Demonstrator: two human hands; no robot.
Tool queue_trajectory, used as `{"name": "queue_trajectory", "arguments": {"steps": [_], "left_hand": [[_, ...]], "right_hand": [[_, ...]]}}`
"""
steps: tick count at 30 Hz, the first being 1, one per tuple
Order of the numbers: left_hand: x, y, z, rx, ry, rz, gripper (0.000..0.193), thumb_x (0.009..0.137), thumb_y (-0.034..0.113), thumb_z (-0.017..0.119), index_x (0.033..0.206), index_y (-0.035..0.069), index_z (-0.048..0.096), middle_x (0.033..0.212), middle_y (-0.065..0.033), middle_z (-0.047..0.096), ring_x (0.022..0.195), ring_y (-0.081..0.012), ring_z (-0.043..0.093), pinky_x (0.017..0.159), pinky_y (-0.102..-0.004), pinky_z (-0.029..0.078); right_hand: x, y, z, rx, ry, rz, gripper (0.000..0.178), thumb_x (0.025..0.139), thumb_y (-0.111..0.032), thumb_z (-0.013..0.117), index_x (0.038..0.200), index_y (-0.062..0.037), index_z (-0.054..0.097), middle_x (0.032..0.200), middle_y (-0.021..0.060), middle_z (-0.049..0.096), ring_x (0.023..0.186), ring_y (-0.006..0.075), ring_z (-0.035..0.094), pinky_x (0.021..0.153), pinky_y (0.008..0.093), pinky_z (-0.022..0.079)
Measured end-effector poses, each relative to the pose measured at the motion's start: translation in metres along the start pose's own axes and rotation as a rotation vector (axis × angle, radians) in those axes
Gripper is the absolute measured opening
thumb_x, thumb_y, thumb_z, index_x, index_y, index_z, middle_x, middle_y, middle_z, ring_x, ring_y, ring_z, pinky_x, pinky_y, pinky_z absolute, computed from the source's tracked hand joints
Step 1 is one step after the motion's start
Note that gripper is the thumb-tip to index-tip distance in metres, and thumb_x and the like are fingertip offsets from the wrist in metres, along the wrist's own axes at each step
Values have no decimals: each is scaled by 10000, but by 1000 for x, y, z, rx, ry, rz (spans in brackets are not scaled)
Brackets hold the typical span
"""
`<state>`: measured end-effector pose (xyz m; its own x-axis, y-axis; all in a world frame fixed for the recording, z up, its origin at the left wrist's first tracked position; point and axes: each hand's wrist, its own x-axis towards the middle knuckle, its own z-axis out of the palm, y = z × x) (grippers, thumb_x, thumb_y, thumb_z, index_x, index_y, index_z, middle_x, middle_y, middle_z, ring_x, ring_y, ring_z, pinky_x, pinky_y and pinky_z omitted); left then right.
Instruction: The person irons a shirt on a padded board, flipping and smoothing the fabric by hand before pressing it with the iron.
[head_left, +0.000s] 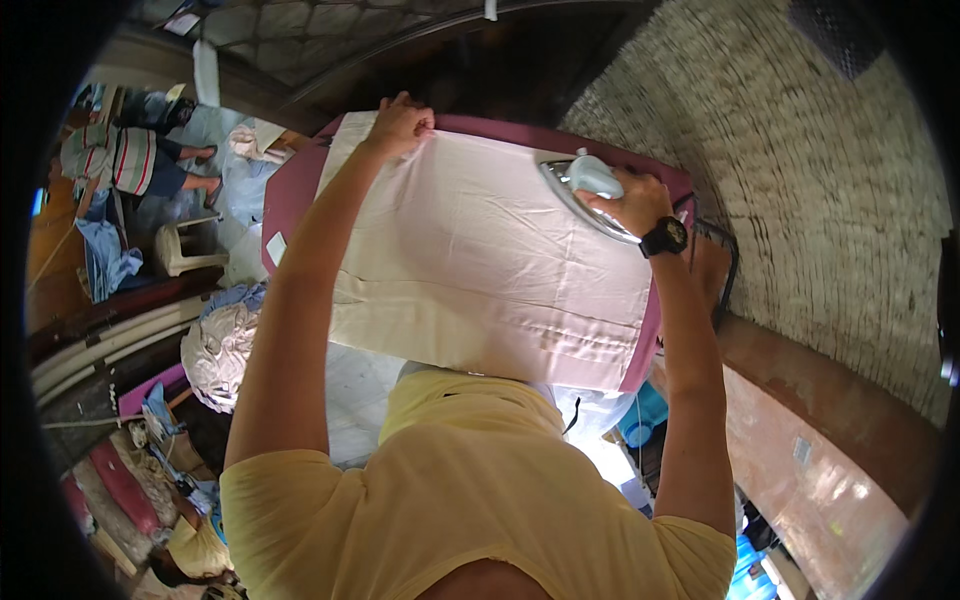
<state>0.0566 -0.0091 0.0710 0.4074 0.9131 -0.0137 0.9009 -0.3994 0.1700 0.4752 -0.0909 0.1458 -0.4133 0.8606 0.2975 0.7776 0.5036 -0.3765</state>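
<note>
A pale cream cloth (pixel 480 260) lies spread over a maroon ironing board (pixel 290 200), with creases running across it. My left hand (pixel 400 125) is closed on the cloth's far edge, toward the left corner. My right hand (pixel 638 203), a black watch on its wrist, grips a clothes iron (pixel 597 178) with a light grey body and shiny soleplate. The iron rests on the far right part of the cloth, its tip pointing away and to the left. My palm and fingers cover part of its handle.
A rough stone-textured wall (pixel 760 160) rises close on the right. At left are crumpled clothes (pixel 220 350), a cream plastic stool (pixel 185 250) and a person in a striped shirt (pixel 130 160). A dark lattice (pixel 350 40) stands beyond the board.
</note>
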Motion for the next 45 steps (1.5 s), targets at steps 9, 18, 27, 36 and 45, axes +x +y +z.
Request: {"name": "queue_trajectory", "arguments": {"steps": [9, 18, 27, 36, 45], "left_hand": [[-60, 26, 13, -182, 671, -282, 249, 798, 58, 626, 1035, 120, 584, 1099, -132, 530, 1068, -346, 495, 894, -484, 401], [-180, -83, 23, -338, 270, -973, 501, 792, 392, 736, 1135, 60, 587, 1102, -179, 633, 1052, -347, 616, 873, -479, 482], [-194, -136, 41, -989, 365, -672, 317, 792, 86, 770, 1037, 25, 579, 924, -80, 654, 849, -174, 644, 764, -329, 515], [-194, -155, 58, -1401, 578, -491, 291, 759, -94, 721, 985, 37, 593, 893, -60, 657, 830, -137, 629, 725, -264, 517], [-265, -102, 23, -238, 372, -721, 253, 753, 196, 780, 899, 45, 638, 808, -105, 679, 823, -283, 670, 718, -418, 517]], "right_hand": [[108, -95, 76, -18, -308, -27, 676, 761, -712, 626, 923, -61, 709, 735, 203, 686, 753, 387, 691, 667, 479, 562], [92, -106, 86, 124, -449, -87, 614, 762, -637, 683, 993, -70, 712, 788, 152, 707, 798, 349, 696, 736, 444, 561], [17, -132, 59, 92, -452, -53, 660, 703, -635, 733, 986, -41, 703, 821, 222, 692, 805, 389, 683, 713, 472, 558], [115, -276, 156, 122, -341, 190, 704, 760, -729, 594, 1025, -85, 694, 925, 222, 694, 914, 398, 670, 811, 493, 520], [146, -321, 186, 0, -444, -87, 709, 766, -731, 601, 997, -68, 706, 860, 222, 701, 862, 380, 690, 771, 487, 543]]}}
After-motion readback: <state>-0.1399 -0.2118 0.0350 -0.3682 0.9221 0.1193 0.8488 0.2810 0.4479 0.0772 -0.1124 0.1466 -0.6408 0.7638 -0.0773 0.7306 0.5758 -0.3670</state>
